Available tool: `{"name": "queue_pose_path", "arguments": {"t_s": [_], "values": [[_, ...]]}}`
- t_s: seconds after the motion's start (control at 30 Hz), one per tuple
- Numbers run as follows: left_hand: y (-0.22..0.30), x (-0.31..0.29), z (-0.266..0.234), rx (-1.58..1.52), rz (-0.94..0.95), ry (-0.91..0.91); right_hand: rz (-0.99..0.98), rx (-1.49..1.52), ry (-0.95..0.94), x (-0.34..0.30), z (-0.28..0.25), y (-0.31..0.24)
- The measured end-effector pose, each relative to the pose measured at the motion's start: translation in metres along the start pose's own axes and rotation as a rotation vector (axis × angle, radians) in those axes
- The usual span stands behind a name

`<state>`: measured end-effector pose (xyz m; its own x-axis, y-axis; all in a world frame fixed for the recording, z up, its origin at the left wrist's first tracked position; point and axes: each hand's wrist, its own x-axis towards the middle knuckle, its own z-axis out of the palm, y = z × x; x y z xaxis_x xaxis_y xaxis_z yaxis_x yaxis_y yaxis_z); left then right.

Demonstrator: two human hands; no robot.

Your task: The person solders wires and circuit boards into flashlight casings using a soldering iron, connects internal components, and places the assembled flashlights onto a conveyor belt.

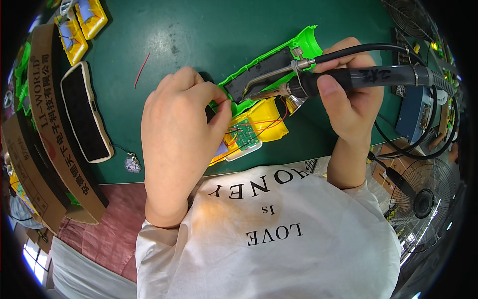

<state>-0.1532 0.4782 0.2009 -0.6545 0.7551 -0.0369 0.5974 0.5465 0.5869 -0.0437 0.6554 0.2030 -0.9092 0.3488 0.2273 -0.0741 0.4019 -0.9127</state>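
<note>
My right hand (351, 99) grips a soldering iron (309, 83) with a thin metal feed tube (271, 73) alongside it. The iron's tip points left, down at the near edge of a green plastic casing half (310, 42) holding a flat black panel (261, 74). At the casing's left end, my left hand (177, 117) pinches thumb and forefinger together; what lies between them is hidden. Just nearer to me is a yellow casing half (271, 119) with a green circuit board (245, 135), red wires and a silvery lamp reflector (295, 104). My left hand partly covers it.
A phone (85, 112) with a charm (132, 163) lies left, beside a cardboard box (62, 119). A loose red wire (142, 70) and other yellow casings (82, 27) are farther off. Black cables (423, 149), a blue box (416, 112) and a fan (423, 202) are right.
</note>
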Motion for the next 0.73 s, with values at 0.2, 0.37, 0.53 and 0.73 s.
{"name": "queue_pose_path", "arguments": {"t_s": [0.2,0.37,0.53,0.73], "values": [[0.0004,-0.0003,0.0004,0.002,-0.003,0.003,-0.033,0.115,0.114,0.0026,0.0051,0.0028],[0.0000,-0.0005,0.0003,0.002,-0.003,0.003,0.008,-0.004,0.012,-0.0002,-0.0003,-0.0008],[0.0002,-0.0005,0.0003,0.009,-0.007,-0.003,0.014,-0.013,0.022,-0.0005,-0.0003,-0.0016],[0.0003,0.0000,-0.0006,-0.004,-0.008,-0.018,-0.079,0.109,0.133,0.0023,0.0037,0.0044]]}}
